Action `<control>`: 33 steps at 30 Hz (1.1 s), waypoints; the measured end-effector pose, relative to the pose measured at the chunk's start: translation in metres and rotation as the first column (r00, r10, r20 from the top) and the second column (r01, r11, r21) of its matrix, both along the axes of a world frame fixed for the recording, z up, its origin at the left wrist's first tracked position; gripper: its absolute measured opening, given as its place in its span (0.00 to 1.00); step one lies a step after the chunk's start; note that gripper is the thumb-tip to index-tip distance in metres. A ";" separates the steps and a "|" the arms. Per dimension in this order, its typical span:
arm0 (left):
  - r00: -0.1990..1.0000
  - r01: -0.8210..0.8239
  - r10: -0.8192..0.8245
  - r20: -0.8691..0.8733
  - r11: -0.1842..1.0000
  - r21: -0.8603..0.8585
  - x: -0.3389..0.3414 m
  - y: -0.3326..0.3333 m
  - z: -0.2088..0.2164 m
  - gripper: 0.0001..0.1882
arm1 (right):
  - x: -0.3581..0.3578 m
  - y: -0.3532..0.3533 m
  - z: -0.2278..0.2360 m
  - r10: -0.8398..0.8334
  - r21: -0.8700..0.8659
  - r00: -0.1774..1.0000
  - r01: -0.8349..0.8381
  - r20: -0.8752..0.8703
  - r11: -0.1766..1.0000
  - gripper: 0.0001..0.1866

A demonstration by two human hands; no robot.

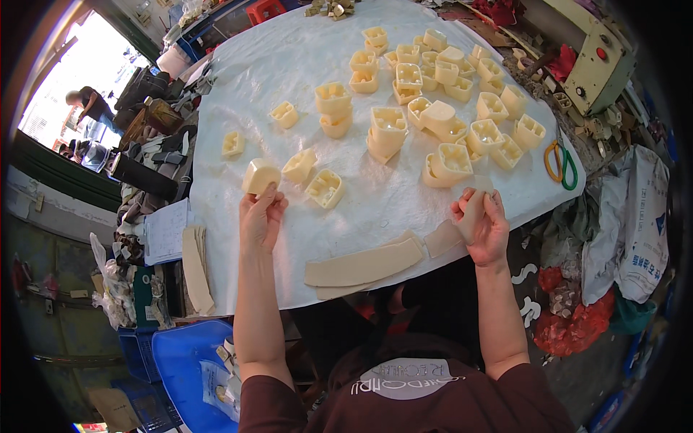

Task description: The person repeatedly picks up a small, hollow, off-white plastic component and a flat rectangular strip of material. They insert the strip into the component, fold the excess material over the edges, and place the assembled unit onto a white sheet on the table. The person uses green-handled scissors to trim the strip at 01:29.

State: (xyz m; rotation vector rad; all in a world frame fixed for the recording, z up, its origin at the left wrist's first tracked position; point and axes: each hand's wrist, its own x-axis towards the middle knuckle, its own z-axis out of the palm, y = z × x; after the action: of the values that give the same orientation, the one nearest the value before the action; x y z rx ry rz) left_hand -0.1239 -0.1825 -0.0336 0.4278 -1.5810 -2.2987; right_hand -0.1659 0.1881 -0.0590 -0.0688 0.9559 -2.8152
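Observation:
My left hand (263, 220) grips a cream plastic cup-like piece (261, 176), its smooth closed side showing, above the left part of the white-covered table (242, 79). Two similar cream pieces, one of them an open cup (326, 189), rest just right of it. Over the table's near right edge, my right hand (488, 232) pinches a thin beige sheet piece (471, 216) between thumb and fingers. Beside that hand lies a small beige piece (442, 239). Long curved beige strips (364, 267) overlap along the near edge, between my forearms.
Many cream cups (433, 72), some stacked, cover the far right of the table. Scissors (561, 164) with orange and green handles lie at its right edge. More beige strips (196, 270) sit at the left corner, above a blue bin (177, 361). A machine (595, 54) stands at far right.

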 end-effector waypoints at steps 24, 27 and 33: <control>0.966 0.190 -0.259 -0.020 0.756 -0.627 0.105 0.155 0.033 0.24 | 0.070 -0.014 0.103 0.669 0.884 0.665 -0.030 -0.330 0.466 0.10; 0.965 0.237 -0.256 0.057 0.761 -0.604 0.110 0.165 0.036 0.29 | 0.077 -0.022 0.096 0.672 0.913 0.690 -0.039 -0.269 0.406 0.09; 0.929 0.342 -0.345 0.134 0.662 -0.666 0.120 0.163 0.036 0.28 | 0.080 -0.032 0.096 0.711 0.921 0.681 -0.141 -0.175 0.362 0.10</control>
State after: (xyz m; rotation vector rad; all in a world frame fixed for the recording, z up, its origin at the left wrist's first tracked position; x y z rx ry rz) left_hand -0.0035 -0.0192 0.0019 -0.0837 -2.5159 -1.7109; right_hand -0.0856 0.1563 0.0372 -0.9211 1.9954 -1.4798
